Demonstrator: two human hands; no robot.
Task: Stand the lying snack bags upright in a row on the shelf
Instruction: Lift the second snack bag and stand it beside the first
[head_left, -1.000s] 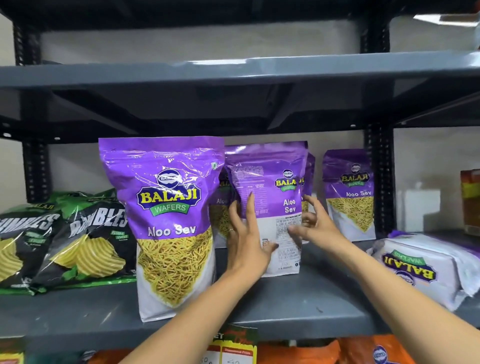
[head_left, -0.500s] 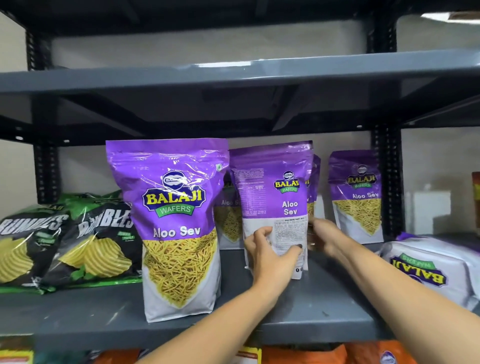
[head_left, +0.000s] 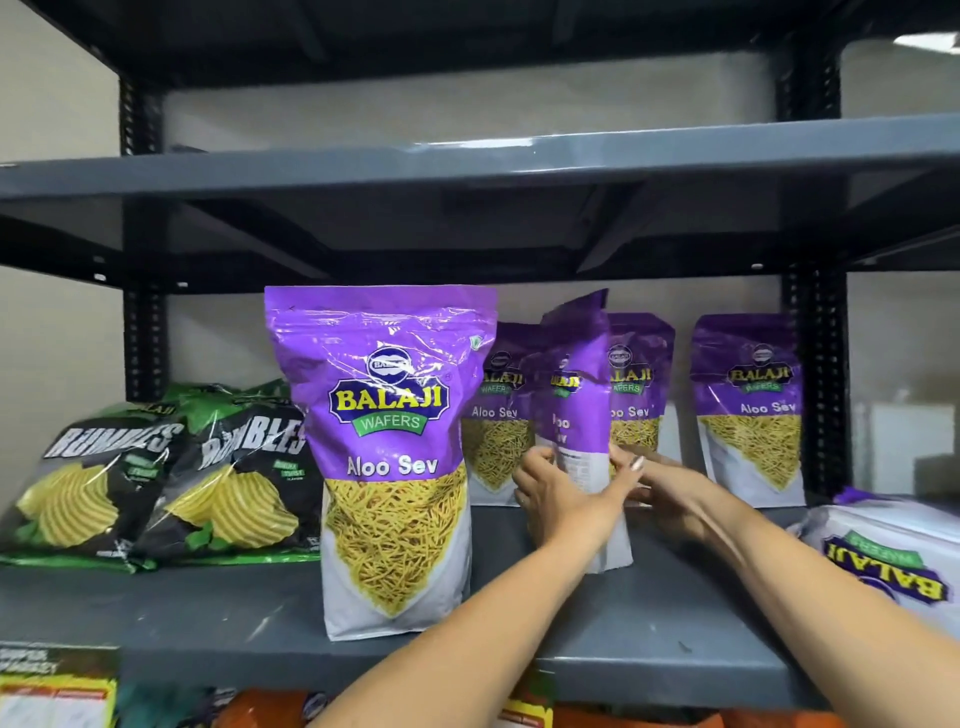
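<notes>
**Gripping one purple bag, mid-shelf**

Left hand and right hand clasp a glossy purple bag, upright, edge-on, on the grey metal shelf. Front bag reads "BALAJI WAFERS Aloo Sev". One bag lies flat, right.

Dim overhead light, glare streaking the front purple bag, wide-angle bending at edges, slight softness
</notes>
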